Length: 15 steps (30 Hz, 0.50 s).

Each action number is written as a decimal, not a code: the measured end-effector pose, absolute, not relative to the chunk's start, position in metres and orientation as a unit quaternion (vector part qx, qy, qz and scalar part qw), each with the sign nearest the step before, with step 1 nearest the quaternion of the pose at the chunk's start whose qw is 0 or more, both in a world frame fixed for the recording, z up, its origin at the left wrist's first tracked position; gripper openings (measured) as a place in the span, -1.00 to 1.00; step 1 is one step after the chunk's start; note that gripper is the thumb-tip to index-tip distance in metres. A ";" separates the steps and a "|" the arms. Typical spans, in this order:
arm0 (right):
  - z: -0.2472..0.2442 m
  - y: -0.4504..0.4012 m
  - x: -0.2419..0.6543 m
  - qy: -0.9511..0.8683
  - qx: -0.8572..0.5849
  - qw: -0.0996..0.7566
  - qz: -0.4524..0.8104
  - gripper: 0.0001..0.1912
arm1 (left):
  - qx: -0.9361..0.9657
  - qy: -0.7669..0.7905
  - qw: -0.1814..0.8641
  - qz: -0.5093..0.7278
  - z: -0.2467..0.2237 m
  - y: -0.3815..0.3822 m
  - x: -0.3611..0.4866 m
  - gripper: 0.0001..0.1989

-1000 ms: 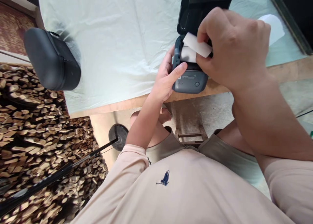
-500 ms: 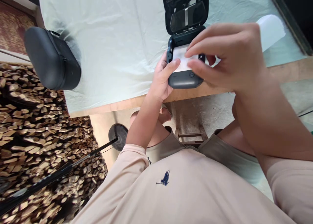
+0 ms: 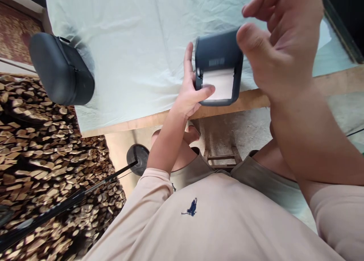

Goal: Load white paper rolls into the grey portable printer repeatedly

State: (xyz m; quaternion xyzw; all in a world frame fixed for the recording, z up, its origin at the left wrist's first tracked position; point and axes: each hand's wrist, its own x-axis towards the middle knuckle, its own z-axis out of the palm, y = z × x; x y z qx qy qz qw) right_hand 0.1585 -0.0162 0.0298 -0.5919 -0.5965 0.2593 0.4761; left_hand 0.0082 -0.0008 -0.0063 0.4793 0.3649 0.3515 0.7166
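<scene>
The dark device (image 3: pixel 217 46) is held above the near edge of the cloth-covered table (image 3: pixel 136 63), and is taken here as the clock's centre. At eight o'clock, its side is gripped by the left hand (image 3: pixel 191 90), with the thumb laid over the white paper (image 3: pixel 224 80) and one finger stretched straight. At two o'clock, the right hand (image 3: pixel 280 48) is poised with thumb and fingers parted, nothing seen between them (whether the device's corner is touched cannot be told). The step in hand is judged to be adjustment of the device around its paper; for the next move, a steady left grip and careful thumb placement would be called for. A case (image 3: pixel 61 69) is seen at nine o'clock, well apart.
</scene>
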 end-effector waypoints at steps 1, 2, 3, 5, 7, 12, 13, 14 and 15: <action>0.030 -0.018 0.157 -0.605 -0.601 0.455 0.256 -0.55 | 0.477 0.362 0.719 0.353 -0.006 -0.001 0.008 -0.13; 0.029 -0.019 0.156 -0.616 -0.604 0.437 0.255 -0.61 | 0.476 0.356 0.722 0.354 -0.007 -0.001 0.008 -0.13; 0.027 -0.020 0.155 -0.622 -0.607 0.425 0.254 -0.66 | 0.475 0.350 0.725 0.354 -0.008 -0.001 0.007 -0.13; 0.023 -0.021 0.152 -0.618 -0.608 0.419 0.271 -0.62 | 0.476 0.335 0.728 0.362 -0.011 0.000 0.005 -0.17; 0.019 -0.021 0.151 -0.609 -0.597 0.409 0.324 -0.51 | 0.471 0.308 0.734 0.381 -0.014 0.001 0.003 -0.32; 0.017 -0.020 0.150 -0.621 -0.516 0.366 0.463 -0.40 | 0.434 0.322 0.741 0.398 -0.010 0.000 0.007 -0.52; 0.018 -0.020 0.150 -0.625 -0.510 0.361 0.468 -0.41 | 0.436 0.340 0.735 0.393 -0.008 -0.001 0.007 -0.53; 0.018 -0.020 0.150 -0.630 -0.508 0.358 0.465 -0.42 | 0.440 0.353 0.729 0.388 -0.007 -0.002 0.008 -0.54; 0.018 -0.021 0.150 -0.634 -0.511 0.357 0.457 -0.42 | 0.444 0.361 0.725 0.383 -0.007 -0.003 0.007 -0.57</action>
